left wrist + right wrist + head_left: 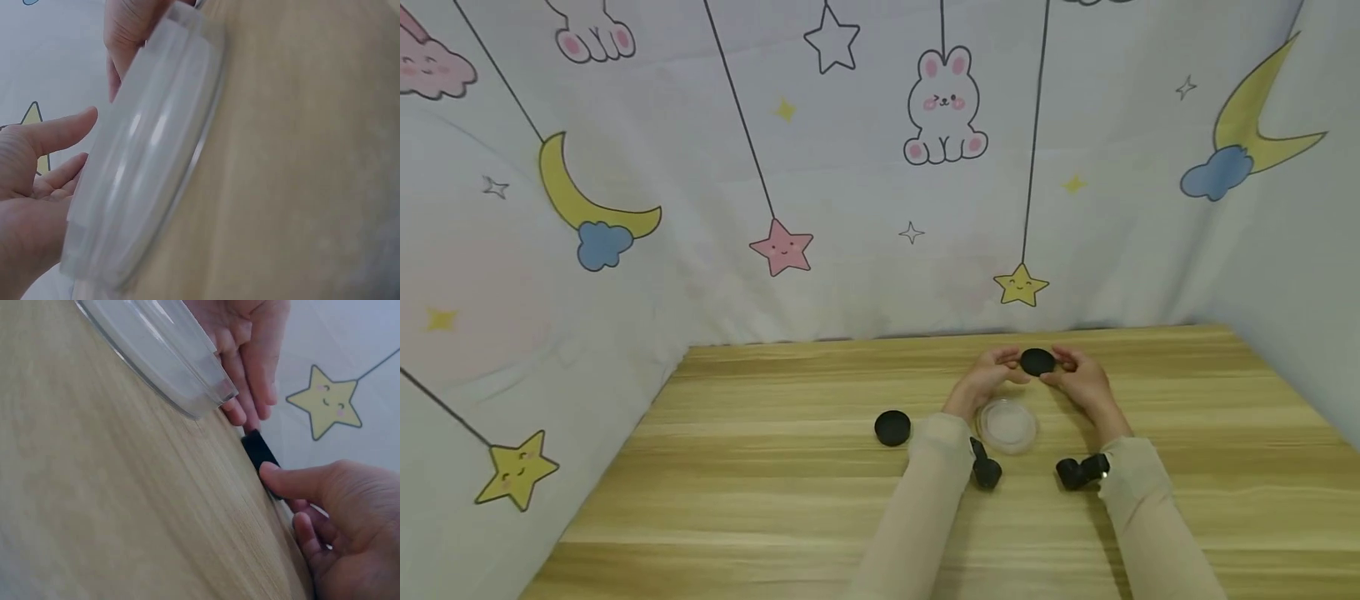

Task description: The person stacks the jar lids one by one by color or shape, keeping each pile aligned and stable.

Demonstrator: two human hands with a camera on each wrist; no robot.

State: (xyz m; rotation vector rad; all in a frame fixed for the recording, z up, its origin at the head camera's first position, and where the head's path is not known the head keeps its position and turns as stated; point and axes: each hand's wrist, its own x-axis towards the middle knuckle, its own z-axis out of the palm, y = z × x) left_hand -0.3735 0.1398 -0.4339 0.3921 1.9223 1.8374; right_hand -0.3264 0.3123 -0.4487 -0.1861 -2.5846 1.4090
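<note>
Near the back of the table, a flat round black disc lies between both hands. My right hand holds its right edge, the thumb against its near side in the right wrist view, where the disc appears edge-on. On the other side is my left hand, its fingers loosely extended at the disc's left edge; whether they touch it is hard to tell. Between the forearms, closer to me, sits a clear round plastic container. In the left wrist view the container hides part of both hands.
A second black disc lies on the wooden table, left of the left forearm. Black wrist cameras stick out from both sleeves, the left camera near the container. A printed white curtain hangs behind the table's back edge.
</note>
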